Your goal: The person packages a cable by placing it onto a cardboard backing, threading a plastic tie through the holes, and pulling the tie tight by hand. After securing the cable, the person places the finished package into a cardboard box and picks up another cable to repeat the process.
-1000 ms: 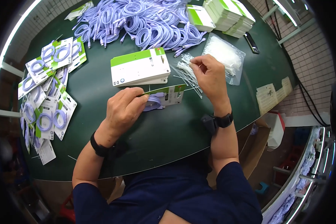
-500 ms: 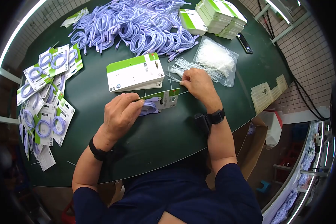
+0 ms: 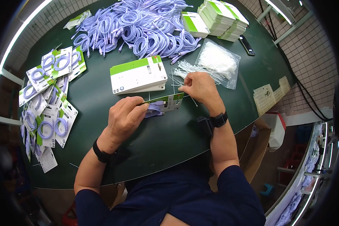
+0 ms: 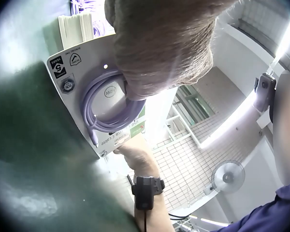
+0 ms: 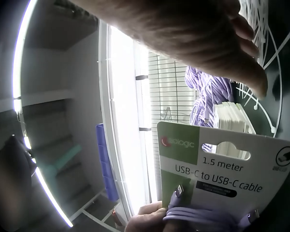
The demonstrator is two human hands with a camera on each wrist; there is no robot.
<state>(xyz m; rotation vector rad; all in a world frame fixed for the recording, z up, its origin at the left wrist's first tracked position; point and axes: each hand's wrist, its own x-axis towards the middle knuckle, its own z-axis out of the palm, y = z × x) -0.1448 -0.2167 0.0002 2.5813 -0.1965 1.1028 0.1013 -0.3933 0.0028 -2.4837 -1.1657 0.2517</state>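
Observation:
My left hand (image 3: 125, 117) pinches a green and white card (image 3: 174, 101) by its left part, tilted above the table, with a coiled lilac cable (image 3: 153, 109) against it. In the left wrist view the coil (image 4: 89, 104) lies round the card's printed face (image 4: 70, 96). The fingertips of my right hand (image 3: 202, 89) are together beside the card's right end, near loose white ties; whether they hold a tie cannot be told. In the right wrist view the card (image 5: 232, 169) stands below my right hand (image 5: 193, 38), apart from it.
A stack of cards (image 3: 138, 77) lies behind my left hand. Farther back are a heap of lilac cables (image 3: 139, 30) and card stacks (image 3: 218, 19). Carded cables (image 3: 47, 109) pile up at the left. A bag of ties (image 3: 218, 62) and a black object (image 3: 247, 46) lie at the right.
Over the last second my right hand has come down and left to the card's right end. My left hand still holds the card, and the head view has shifted slightly.

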